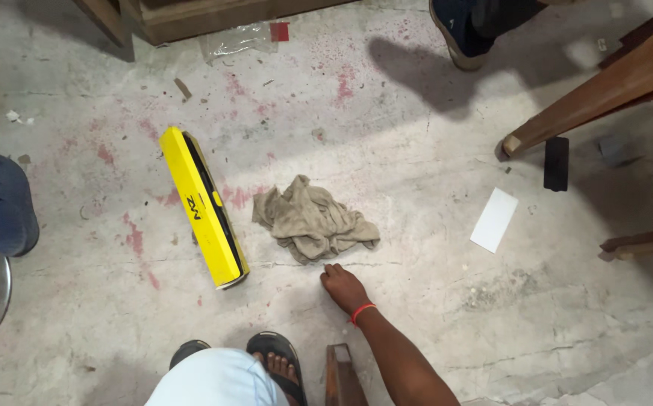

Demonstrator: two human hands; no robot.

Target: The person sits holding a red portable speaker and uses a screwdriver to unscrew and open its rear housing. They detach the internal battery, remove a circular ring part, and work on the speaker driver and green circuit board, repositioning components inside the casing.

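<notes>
On the concrete floor (416, 316): 1 yellow spirit level (200, 207), 1 crumpled beige rag (311, 219), 1 white card (494, 219), 1 dark flat rectangle (556, 163), 1 clear plastic wrapper (234, 40). 1 hand (343, 286) shows, with 1 red wristband (362, 311). 2 black sandals (275, 353) below, 1 dark shoe (458, 30) above.

Left hand out of frame; right hand (343, 288) fingertips curled under, grip unclear; shoe (458, 26) cut by top edge.

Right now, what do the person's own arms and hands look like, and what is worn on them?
Only one arm shows, likely the right hand. It is bare, with no glove and no sleeve over the forearm. A thin red band circles the wrist. No rings or watch show. The other hand is out of view.
</notes>
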